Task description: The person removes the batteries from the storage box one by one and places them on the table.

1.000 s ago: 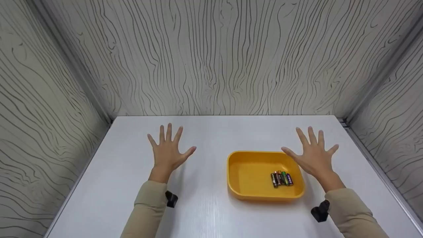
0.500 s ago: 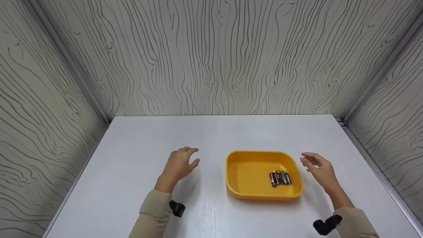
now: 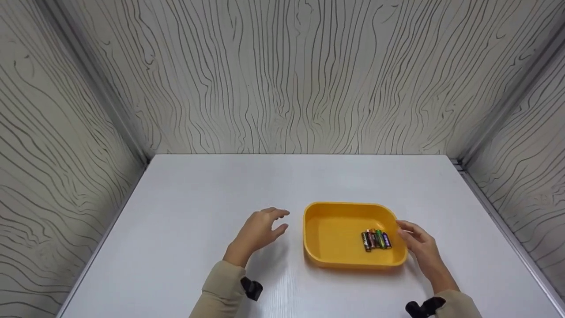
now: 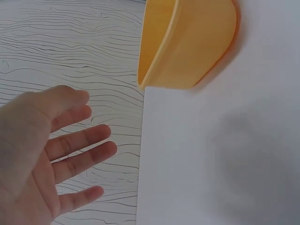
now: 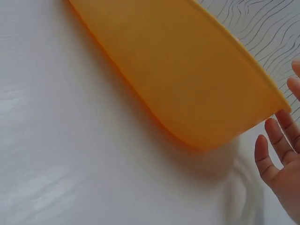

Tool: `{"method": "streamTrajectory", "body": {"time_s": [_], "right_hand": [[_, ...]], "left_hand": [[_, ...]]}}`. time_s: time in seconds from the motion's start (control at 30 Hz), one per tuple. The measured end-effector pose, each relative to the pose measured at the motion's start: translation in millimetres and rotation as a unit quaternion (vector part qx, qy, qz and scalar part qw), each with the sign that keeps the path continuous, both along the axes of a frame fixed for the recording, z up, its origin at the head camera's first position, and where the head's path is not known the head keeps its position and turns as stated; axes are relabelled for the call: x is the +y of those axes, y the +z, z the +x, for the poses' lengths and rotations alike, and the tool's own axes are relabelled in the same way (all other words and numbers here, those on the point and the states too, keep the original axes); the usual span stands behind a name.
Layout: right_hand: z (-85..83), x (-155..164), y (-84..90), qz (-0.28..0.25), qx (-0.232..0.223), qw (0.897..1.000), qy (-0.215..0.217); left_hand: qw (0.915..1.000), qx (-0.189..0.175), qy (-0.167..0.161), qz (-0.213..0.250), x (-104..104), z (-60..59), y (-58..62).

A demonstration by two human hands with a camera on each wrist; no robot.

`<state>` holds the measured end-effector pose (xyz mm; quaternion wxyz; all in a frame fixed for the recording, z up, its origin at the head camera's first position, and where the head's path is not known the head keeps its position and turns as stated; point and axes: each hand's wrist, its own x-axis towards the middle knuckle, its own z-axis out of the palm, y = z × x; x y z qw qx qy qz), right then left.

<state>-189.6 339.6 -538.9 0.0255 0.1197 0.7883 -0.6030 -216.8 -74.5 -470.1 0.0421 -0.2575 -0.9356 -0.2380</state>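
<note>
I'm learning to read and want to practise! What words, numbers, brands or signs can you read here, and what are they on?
No words, numbers, brands or signs can be read here.
Batteries: pale marks on some, too small and blurred to read.
Yellow tray: no writing on the parts that show.
Back wall: wavy dark lines, a pattern, not letters.
</note>
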Motion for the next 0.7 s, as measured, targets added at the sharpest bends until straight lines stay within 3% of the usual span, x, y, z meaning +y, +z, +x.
{"method": "streamTrajectory", "body": {"time_s": [0.2,0.43,0.6,0.7], "right_hand": [[0.5,-7,-13.2,-0.066,0.008,0.998,0.014],[4.9,-3,-21.3,-0.075,-0.016,0.995,0.070],[8.5,4,-22.9,-0.095,-0.037,0.992,0.075],[9.4,8,-23.6,-0.099,-0.044,0.991,0.080]], "left_hand": [[0.9994,-0.017,-0.015,0.027,13,4.2,-3.4],[0.9982,-0.029,-0.032,0.041,30,7.3,-5.2],[0.9964,-0.029,-0.058,0.054,51,8.8,-10.4],[0.9949,-0.050,-0.070,0.052,68,9.5,-14.8]]}}
